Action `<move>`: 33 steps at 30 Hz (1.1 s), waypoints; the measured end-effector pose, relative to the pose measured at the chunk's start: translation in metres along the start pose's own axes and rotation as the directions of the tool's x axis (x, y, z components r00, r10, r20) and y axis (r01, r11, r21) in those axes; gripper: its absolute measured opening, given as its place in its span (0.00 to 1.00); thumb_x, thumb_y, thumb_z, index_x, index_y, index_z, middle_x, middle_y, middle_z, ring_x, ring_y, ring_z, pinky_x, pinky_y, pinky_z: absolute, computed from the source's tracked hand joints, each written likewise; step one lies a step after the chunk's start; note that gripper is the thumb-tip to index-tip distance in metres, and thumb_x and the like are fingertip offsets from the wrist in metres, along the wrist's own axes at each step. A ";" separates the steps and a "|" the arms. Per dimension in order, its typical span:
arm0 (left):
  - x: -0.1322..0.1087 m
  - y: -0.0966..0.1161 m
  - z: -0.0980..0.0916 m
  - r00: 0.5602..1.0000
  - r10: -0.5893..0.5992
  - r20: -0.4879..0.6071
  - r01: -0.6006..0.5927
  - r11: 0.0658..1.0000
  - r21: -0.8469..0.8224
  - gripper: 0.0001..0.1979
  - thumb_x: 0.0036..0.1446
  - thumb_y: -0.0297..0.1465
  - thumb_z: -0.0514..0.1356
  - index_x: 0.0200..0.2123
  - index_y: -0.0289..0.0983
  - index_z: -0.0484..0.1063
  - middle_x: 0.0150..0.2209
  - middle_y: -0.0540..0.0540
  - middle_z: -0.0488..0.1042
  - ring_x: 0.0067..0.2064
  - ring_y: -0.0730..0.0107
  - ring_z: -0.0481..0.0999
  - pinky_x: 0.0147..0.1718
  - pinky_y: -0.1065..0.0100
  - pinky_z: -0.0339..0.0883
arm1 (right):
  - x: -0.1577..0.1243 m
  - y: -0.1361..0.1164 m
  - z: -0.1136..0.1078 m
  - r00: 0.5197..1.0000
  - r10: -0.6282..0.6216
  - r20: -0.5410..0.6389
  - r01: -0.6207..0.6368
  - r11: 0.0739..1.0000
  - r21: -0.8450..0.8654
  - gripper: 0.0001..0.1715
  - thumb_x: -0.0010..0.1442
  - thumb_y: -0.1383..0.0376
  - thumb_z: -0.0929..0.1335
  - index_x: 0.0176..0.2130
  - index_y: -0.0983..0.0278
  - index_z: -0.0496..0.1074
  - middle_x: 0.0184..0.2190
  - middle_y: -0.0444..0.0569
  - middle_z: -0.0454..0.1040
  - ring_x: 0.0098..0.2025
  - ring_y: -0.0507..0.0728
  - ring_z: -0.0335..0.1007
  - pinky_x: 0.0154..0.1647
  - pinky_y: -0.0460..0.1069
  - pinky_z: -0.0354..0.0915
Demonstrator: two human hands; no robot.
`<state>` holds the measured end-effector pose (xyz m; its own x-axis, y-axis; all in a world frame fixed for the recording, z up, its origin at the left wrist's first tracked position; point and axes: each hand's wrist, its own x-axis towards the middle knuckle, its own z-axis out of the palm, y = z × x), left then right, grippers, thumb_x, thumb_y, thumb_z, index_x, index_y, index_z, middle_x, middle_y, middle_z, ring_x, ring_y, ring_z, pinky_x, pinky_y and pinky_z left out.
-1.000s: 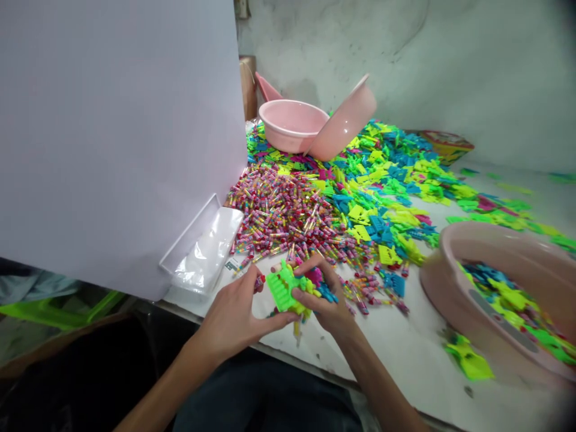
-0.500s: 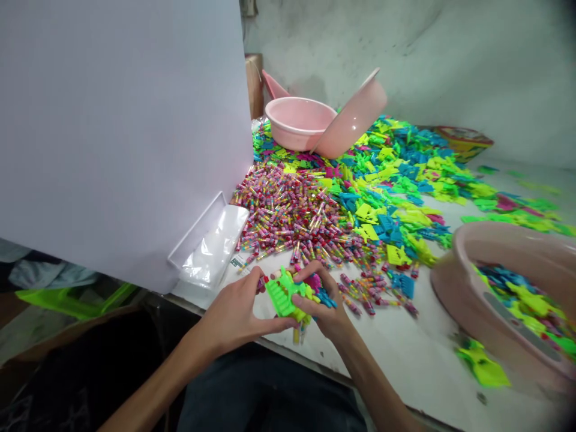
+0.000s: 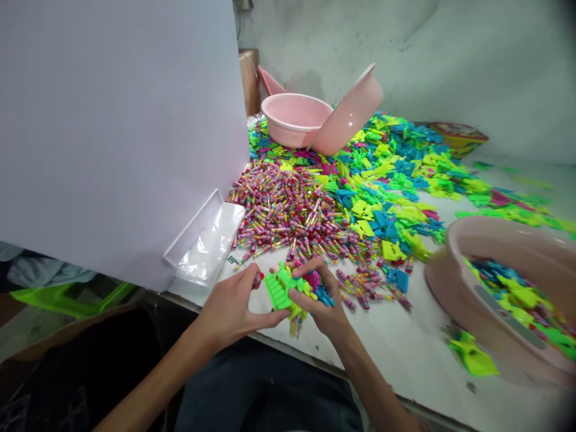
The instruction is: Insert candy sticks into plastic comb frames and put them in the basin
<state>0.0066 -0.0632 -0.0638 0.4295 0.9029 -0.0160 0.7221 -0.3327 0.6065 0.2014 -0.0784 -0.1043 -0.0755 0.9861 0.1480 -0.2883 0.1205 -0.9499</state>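
Note:
My right hand (image 3: 324, 300) is closed around a bunch of small plastic toy pieces, with a bright green comb-like piece (image 3: 278, 289) in front and yellow, pink and blue ones (image 3: 324, 295) behind it. Clear-ended tubes (image 3: 294, 327) poke out below the bunch. Close beside it, my left hand (image 3: 231, 306) has its fingers curled at a small tube with a red end (image 3: 258, 279), and its thumb reaches the lower edge of the green piece. The left fingertips are partly hidden. Beyond both hands spreads a pile of small tubes filled with coloured bits (image 3: 283, 210).
Green, yellow, blue and pink plastic pieces (image 3: 391, 168) are heaped behind the tubes. Two pink basins (image 3: 294, 135) (image 3: 353, 117) rest on them. Another basin (image 3: 443, 270) with pieces stands right. Clear plastic bags (image 3: 209, 249) lie left, by a tall white panel (image 3: 121, 132).
The view has shifted a little, so the table contents sit slightly further left and up. Both hands keep nearly the same hold on the pieces.

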 end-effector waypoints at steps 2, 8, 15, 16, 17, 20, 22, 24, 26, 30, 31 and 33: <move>-0.002 0.000 0.000 0.999 0.003 -0.033 -0.001 0.999 0.052 0.27 0.50 0.57 0.60 0.37 0.41 0.60 0.34 0.50 0.74 0.35 0.61 0.75 0.31 0.65 0.63 | 0.000 -0.002 0.001 1.000 -0.030 0.001 0.030 1.000 -0.008 0.15 0.53 0.62 0.76 0.39 0.55 0.71 0.45 0.45 0.76 0.40 0.57 0.75 0.39 0.52 0.73; -0.007 0.004 -0.006 0.995 0.083 -0.054 -0.078 0.993 0.087 0.27 0.51 0.57 0.59 0.39 0.41 0.60 0.35 0.48 0.75 0.37 0.60 0.77 0.33 0.64 0.64 | -0.002 -0.007 0.005 0.987 -0.162 0.006 0.162 0.983 -0.090 0.13 0.54 0.63 0.76 0.39 0.55 0.72 0.43 0.46 0.77 0.40 0.57 0.76 0.38 0.50 0.72; -0.006 0.005 -0.012 0.988 0.150 -0.025 -0.147 0.985 0.087 0.26 0.51 0.56 0.60 0.35 0.40 0.59 0.29 0.52 0.71 0.31 0.65 0.74 0.28 0.67 0.61 | -0.009 -0.006 0.009 0.985 -0.171 -0.013 0.169 0.982 -0.085 0.13 0.54 0.59 0.75 0.37 0.56 0.70 0.39 0.47 0.77 0.36 0.57 0.75 0.36 0.52 0.72; -0.006 0.005 -0.012 0.988 0.153 -0.019 -0.151 0.985 0.081 0.26 0.51 0.56 0.61 0.36 0.40 0.60 0.30 0.52 0.71 0.31 0.66 0.74 0.28 0.67 0.62 | -0.010 -0.007 0.009 0.984 -0.175 -0.016 0.173 0.981 -0.093 0.13 0.54 0.59 0.75 0.37 0.56 0.70 0.40 0.47 0.77 0.36 0.57 0.75 0.35 0.51 0.72; -0.006 0.006 -0.012 0.988 0.157 -0.012 -0.156 0.985 0.071 0.26 0.50 0.56 0.61 0.36 0.40 0.60 0.29 0.52 0.71 0.31 0.66 0.74 0.28 0.67 0.62 | -0.011 -0.007 0.009 0.984 -0.179 -0.016 0.177 0.980 -0.096 0.13 0.54 0.59 0.75 0.37 0.56 0.70 0.40 0.47 0.77 0.36 0.57 0.75 0.35 0.51 0.72; -0.007 0.007 -0.012 0.985 0.172 -0.010 -0.172 0.984 0.044 0.26 0.50 0.55 0.61 0.36 0.39 0.62 0.28 0.52 0.71 0.29 0.68 0.73 0.28 0.67 0.63 | -0.014 -0.007 0.008 0.981 -0.192 0.005 0.191 0.977 -0.094 0.12 0.56 0.60 0.74 0.39 0.55 0.70 0.45 0.49 0.76 0.42 0.60 0.76 0.38 0.53 0.72; -0.008 0.009 -0.011 0.983 0.181 -0.028 -0.179 0.983 0.045 0.25 0.50 0.55 0.61 0.37 0.39 0.63 0.29 0.52 0.71 0.30 0.67 0.73 0.28 0.67 0.64 | -0.015 -0.008 0.007 0.975 -0.219 0.027 0.221 0.970 -0.099 0.12 0.57 0.62 0.74 0.41 0.54 0.70 0.48 0.49 0.76 0.45 0.61 0.76 0.40 0.54 0.73; -0.010 0.011 -0.010 0.980 0.191 -0.058 -0.187 0.980 0.067 0.25 0.51 0.54 0.61 0.38 0.39 0.63 0.31 0.51 0.72 0.32 0.66 0.74 0.29 0.67 0.64 | -0.015 -0.012 0.007 0.970 -0.240 0.040 0.243 0.964 -0.110 0.13 0.57 0.64 0.74 0.42 0.53 0.70 0.49 0.48 0.75 0.46 0.60 0.76 0.40 0.53 0.73; -0.013 0.013 -0.010 0.972 0.213 -0.096 -0.201 0.972 0.121 0.25 0.53 0.54 0.60 0.38 0.39 0.62 0.32 0.49 0.73 0.33 0.65 0.75 0.30 0.66 0.64 | -0.016 -0.017 0.008 0.966 -0.257 0.031 0.259 0.958 -0.124 0.13 0.57 0.65 0.74 0.42 0.53 0.70 0.48 0.48 0.76 0.44 0.60 0.77 0.39 0.53 0.73; -0.017 0.015 -0.011 0.960 0.252 -0.122 -0.229 0.957 0.176 0.24 0.53 0.54 0.60 0.38 0.40 0.62 0.31 0.50 0.72 0.31 0.66 0.74 0.28 0.67 0.62 | -0.019 -0.026 0.012 0.972 -0.233 0.018 0.233 0.967 -0.103 0.13 0.57 0.64 0.74 0.41 0.54 0.70 0.49 0.48 0.76 0.46 0.61 0.76 0.41 0.55 0.74; -0.018 0.014 -0.011 0.958 0.261 -0.119 -0.241 0.957 0.159 0.24 0.53 0.54 0.60 0.37 0.40 0.62 0.30 0.51 0.72 0.30 0.67 0.74 0.28 0.67 0.62 | -0.019 -0.026 0.014 0.974 -0.224 0.022 0.226 0.970 -0.090 0.13 0.58 0.64 0.74 0.41 0.53 0.70 0.50 0.48 0.75 0.48 0.62 0.76 0.41 0.55 0.74; -0.019 0.015 -0.011 0.953 0.279 -0.117 -0.265 0.956 0.126 0.23 0.54 0.53 0.60 0.36 0.40 0.61 0.29 0.52 0.71 0.28 0.69 0.72 0.26 0.68 0.61 | -0.020 -0.024 0.015 0.975 -0.223 0.015 0.224 0.972 -0.068 0.13 0.58 0.64 0.74 0.42 0.53 0.70 0.50 0.48 0.75 0.48 0.62 0.75 0.41 0.56 0.73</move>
<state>0.0031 -0.0820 -0.0456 0.5474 0.7994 0.2476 0.6450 -0.5915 0.4838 0.1951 -0.1025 -0.0803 -0.0234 0.9325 0.3604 -0.2327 0.3456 -0.9091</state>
